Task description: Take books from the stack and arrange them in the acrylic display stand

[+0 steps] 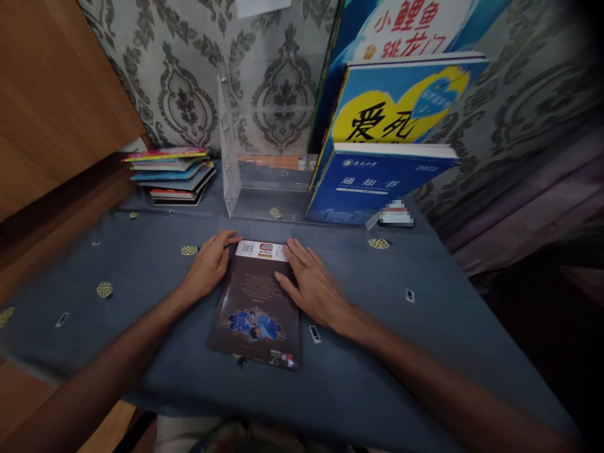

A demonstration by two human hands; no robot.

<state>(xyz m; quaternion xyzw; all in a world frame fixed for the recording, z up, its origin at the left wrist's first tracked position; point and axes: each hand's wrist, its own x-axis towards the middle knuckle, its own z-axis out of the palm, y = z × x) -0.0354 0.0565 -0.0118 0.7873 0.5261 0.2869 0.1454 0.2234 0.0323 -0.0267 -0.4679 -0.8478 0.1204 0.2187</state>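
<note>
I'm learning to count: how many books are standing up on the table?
3 visible: the blue 2022 book in front, the blue-and-yellow book behind it, the carp-titled book at the back. Others may be hidden.

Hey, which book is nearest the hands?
The dark book flat on the table, with the right hand on it and left hand beside it. The upright books and stacked books are farther back.

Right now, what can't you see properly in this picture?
All in the head view:
Dark book: underside, against the tablecloth.
Right hand: palm, turned down.
Tall rear book: top, cut off by the picture's upper edge.
Small object: covered by pixel squares.
</note>
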